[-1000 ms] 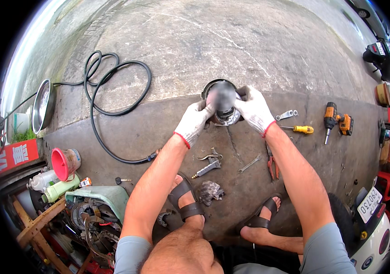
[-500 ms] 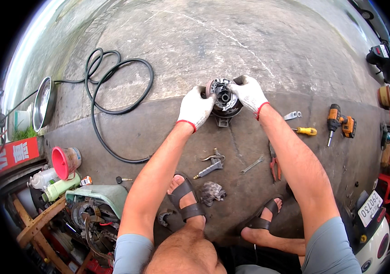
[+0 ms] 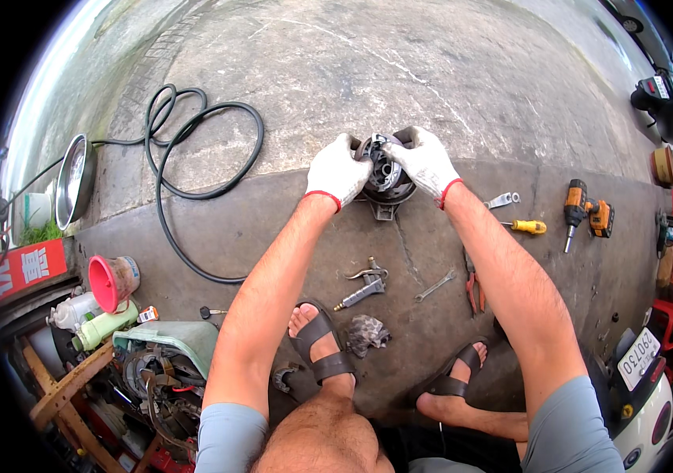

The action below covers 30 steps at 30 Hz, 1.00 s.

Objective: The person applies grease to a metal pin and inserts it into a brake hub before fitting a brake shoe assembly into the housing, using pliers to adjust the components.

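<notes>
Both hands wear white gloves with red cuffs. Out in front of me they grip opposite sides of a round, dark metal hub-like part with a central bore and curved pieces around it. My left hand is closed on its left rim. On the upper right, the fingers of my right hand curl around it, the thumb pressing on its face. A metal bracket sticks out below, toward me. Most of my fingertips are hidden behind the part.
Nearer me lie an air blow gun, a wrench, red-handled pliers and a crumpled rag. To the right are a yellow screwdriver and an orange cordless driver. A black hose loops at left, beside a green parts bin.
Both hands have turned the face of the round part slightly, and its curved pieces sit at a different angle. My right hand has shifted a little left and up. The tools have not moved.
</notes>
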{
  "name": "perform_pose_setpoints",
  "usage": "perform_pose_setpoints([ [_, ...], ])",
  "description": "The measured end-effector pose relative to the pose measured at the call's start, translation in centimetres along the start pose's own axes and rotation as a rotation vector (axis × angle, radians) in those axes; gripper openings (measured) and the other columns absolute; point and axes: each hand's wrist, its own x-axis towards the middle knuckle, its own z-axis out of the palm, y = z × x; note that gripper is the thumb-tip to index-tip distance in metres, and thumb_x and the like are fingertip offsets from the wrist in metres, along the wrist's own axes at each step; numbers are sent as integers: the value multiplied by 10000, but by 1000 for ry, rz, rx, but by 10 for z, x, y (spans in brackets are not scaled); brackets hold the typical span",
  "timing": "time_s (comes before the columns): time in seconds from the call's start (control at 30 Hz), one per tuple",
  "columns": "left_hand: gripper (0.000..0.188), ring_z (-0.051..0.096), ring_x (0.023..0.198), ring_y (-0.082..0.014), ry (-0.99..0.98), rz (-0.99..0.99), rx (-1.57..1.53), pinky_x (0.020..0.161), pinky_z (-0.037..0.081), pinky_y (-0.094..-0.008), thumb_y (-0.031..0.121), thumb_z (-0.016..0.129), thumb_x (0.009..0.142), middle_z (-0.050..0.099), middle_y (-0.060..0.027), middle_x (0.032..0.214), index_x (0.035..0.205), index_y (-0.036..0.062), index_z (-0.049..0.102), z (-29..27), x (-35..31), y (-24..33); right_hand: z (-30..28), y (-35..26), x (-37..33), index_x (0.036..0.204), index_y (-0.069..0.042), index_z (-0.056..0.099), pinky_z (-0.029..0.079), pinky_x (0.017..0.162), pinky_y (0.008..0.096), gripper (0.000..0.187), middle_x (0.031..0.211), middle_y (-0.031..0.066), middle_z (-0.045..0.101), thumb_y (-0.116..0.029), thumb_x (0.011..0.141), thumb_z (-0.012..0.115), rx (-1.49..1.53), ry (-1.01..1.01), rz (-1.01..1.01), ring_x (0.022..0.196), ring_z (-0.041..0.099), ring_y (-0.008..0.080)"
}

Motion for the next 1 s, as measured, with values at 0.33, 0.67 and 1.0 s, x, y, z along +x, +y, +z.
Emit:
perform_pose_setpoints([
  [0.33,371,695,981,-374,36,6,27,876,538,-423,268,672,836,717,-232,999,1108,17,649,9,-4,0,-3,7,-1,1135,49,672,554,826,333,424,1017,175,735,-264,860,752,65,-19,4,934,702,222],
  [0.67,397,682,992,-417,49,-35,-11,886,534,-456,246,671,828,695,-271,1029,1111,-16,577,14,-12,11,-10,29,-2,1197,74,647,539,885,318,399,1093,166,719,-138,870,729,342,-57,29,994,676,195],
  [1.0,409,679,1001,-421,58,-60,19,890,530,-465,274,656,841,692,-270,1035,1115,-17,566,15,-16,3,-5,24,-11,1220,66,635,541,877,312,351,1109,136,712,-83,906,681,403,-32,34,990,673,182],
])
